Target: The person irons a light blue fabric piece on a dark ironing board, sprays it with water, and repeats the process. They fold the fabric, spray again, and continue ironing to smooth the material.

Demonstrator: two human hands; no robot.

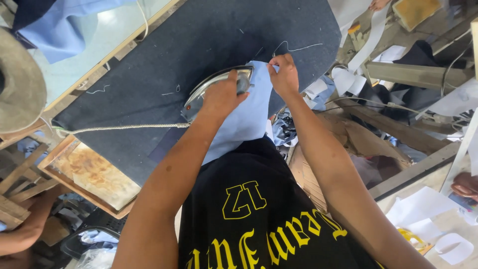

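Left hand: wrapped tight round the handle of a shiny metal flat iron, so it's closed and gripping, with the iron's soleplate down on the cloth.
Right hand: fingers pinched shut on the top edge of a light blue piece of fabric, holding it flat just beside the iron's nose.
Blue fabric: lies on the bench and drapes off the near edge toward the person's black shirt with yellow lettering.
Bench: padded top covered in dark navy cloth, with a few loose white threads scattered on it.
Iron cord: braided, pale, runs off to the left from the back of the iron.
Left side: a scorched wooden board sits lower down, just beside the bench.
Right side: messy pile of white and dark fabric scraps, well apart from the hands.
Bottom left corner: somebody else's arm pokes in, can't tell what it's doing.
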